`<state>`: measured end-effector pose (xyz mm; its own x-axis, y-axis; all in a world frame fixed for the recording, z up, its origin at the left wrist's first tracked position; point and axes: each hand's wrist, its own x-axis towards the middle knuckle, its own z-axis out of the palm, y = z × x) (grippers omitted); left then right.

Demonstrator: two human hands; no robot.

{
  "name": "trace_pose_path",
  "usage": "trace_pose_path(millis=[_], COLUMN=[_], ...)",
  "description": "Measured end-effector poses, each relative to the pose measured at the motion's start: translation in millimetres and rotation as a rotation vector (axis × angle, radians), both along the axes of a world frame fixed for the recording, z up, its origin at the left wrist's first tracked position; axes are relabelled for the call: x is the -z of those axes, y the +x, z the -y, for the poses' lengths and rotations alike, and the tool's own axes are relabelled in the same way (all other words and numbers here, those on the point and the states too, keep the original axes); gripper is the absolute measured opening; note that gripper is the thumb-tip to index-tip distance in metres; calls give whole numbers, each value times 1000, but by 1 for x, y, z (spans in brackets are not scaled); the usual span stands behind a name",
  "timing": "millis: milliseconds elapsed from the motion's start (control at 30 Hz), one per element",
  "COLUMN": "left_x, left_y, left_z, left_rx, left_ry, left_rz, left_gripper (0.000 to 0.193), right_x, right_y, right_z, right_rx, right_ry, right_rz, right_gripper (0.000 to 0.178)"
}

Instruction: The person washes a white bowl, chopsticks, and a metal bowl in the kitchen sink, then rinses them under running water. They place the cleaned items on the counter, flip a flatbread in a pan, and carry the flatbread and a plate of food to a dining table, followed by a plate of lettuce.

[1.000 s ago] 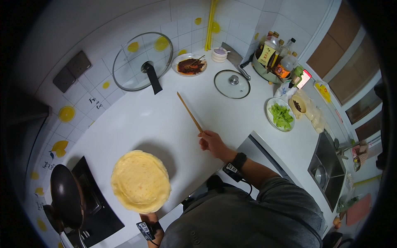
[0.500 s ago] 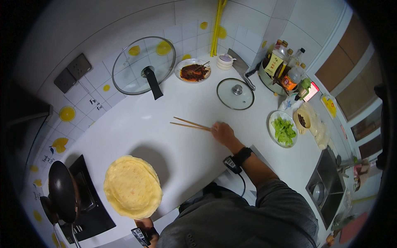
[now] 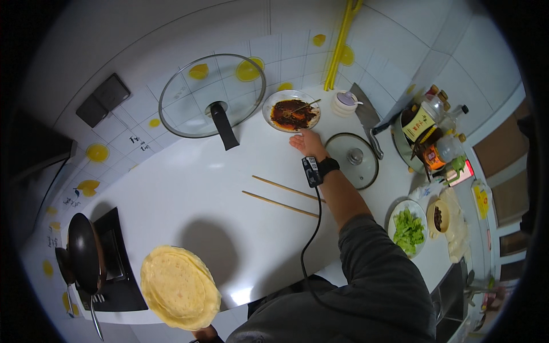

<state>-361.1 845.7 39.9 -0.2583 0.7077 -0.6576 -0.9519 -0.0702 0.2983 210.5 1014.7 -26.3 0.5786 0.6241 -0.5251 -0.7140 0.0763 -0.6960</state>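
Note:
My left hand (image 3: 205,334) shows only in part at the bottom edge, holding up a stack of round yellow flatbreads (image 3: 179,287) from below. Its fingers, and whatever lies under the stack, are hidden. On the far side, my right hand (image 3: 309,144) is at the near rim of a plate of dark red sauce (image 3: 275,118), its fingers apart and pointing left. Whether it touches the rim I cannot tell. A small utensil (image 3: 307,106) rests in the sauce. Two wooden chopsticks (image 3: 280,204) lie spread on the white counter (image 3: 171,200), partly behind my right forearm.
Close to my right wrist are a glass lid (image 3: 343,161) and a knife (image 3: 366,111). A larger lid (image 3: 211,94) leans on the back wall. Lettuce on a plate (image 3: 408,230) and bottles (image 3: 429,123) stand right; a frying pan (image 3: 84,251) sits on the stove at left.
My right hand has put the chopsticks down on the counter and moved away to the sauce plate. The stack of flatbreads appears slightly lower and more tilted. The whole view has shifted.

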Motion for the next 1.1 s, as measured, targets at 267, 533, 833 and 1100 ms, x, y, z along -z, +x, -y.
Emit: trace_pose_path(millis=[267,533,833,1100], left_x=[-4,2,16,8], left_y=[7,9,-20,-146], left_z=[25,46,67,137], left_rx=[-110,-116,127,272], left_ry=[3,32,198,417], left_rz=[9,32,86,-4], left_gripper=[43,42,41,40], right_x=[23,-2,-70,-79], right_y=[21,1,-65,-266], right_z=[-23,27,143,264], right_rx=[-6,-41,-176,-683], right_ry=[43,144,63,331], right_rz=[43,130,391,348], right_gripper=[23,21,17,35])
